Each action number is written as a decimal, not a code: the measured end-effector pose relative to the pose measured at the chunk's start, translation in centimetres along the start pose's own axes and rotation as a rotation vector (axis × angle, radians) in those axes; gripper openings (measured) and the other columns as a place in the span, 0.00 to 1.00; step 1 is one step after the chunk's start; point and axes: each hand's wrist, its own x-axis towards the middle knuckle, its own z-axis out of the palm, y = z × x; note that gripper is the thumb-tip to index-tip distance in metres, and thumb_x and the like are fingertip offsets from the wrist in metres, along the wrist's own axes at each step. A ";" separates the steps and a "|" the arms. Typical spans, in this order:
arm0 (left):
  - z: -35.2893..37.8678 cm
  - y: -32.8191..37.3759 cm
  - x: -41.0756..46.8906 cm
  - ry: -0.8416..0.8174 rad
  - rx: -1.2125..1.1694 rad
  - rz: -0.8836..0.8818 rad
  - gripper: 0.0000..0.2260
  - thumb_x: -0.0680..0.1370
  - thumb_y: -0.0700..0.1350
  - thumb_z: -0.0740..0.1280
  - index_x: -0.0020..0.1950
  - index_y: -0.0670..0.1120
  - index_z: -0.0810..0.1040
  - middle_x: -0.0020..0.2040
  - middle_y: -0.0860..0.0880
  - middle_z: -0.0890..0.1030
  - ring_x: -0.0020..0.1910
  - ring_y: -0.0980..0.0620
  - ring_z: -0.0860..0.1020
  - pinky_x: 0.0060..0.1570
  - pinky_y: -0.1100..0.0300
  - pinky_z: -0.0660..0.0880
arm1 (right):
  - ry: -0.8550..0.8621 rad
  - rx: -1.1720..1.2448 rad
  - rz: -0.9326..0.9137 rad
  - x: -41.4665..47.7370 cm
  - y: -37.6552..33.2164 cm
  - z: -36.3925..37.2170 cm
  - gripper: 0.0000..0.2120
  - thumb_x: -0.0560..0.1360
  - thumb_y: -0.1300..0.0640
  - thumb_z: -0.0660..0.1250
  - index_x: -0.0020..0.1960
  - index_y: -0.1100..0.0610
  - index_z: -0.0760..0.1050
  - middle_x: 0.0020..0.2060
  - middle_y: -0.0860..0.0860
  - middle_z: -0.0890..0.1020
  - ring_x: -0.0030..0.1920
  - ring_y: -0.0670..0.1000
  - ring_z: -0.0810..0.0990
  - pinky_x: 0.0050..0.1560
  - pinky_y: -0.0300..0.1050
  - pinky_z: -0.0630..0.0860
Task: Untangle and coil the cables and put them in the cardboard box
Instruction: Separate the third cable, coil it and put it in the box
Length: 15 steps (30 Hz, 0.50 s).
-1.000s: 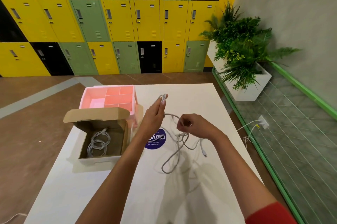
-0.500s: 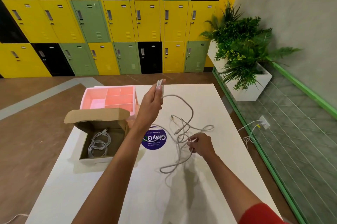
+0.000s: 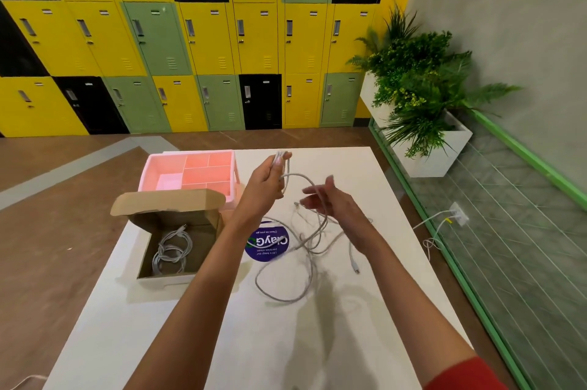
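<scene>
Grey cable [image 3: 309, 245] end pinched in left grip [image 3: 265, 187]; right grip [image 3: 330, 202] has let go (fingers now spread)

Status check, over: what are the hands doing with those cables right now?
Left hand pinches cable end, raised. Right hand open beside the strand, blurred. Cable tangled on table. One coil in open cardboard box; nothing in the way.

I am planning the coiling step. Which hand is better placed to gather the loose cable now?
The right hand: it looks open, holds nothing, and hovers just above the loose cable. The left hand is busy pinching one end of it.
</scene>
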 end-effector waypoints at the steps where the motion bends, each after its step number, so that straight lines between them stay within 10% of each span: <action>1: -0.1 -0.1 0.0 -0.008 -0.031 -0.018 0.17 0.84 0.50 0.51 0.67 0.46 0.72 0.29 0.57 0.60 0.26 0.60 0.61 0.29 0.67 0.62 | -0.067 0.004 -0.053 -0.2 -0.9 0.1 0.24 0.80 0.42 0.53 0.55 0.59 0.79 0.43 0.53 0.84 0.46 0.47 0.83 0.51 0.38 0.77; 6: -1.1 -0.1 -0.7 -0.230 -0.315 -0.172 0.17 0.84 0.49 0.52 0.62 0.41 0.74 0.27 0.55 0.58 0.23 0.59 0.56 0.27 0.64 0.56 | -0.003 0.004 -0.215 0.2 -2.9 0.1 0.12 0.81 0.55 0.60 0.43 0.57 0.77 0.28 0.50 0.62 0.27 0.46 0.61 0.26 0.37 0.62; 15: -1.2 0.4 -2.4 -0.555 -0.750 -0.429 0.14 0.82 0.49 0.55 0.40 0.44 0.72 0.24 0.55 0.58 0.21 0.59 0.51 0.18 0.69 0.58 | 0.293 0.008 -0.376 0.9 -4.9 0.2 0.12 0.74 0.55 0.70 0.44 0.59 0.68 0.31 0.47 0.68 0.31 0.43 0.64 0.32 0.34 0.65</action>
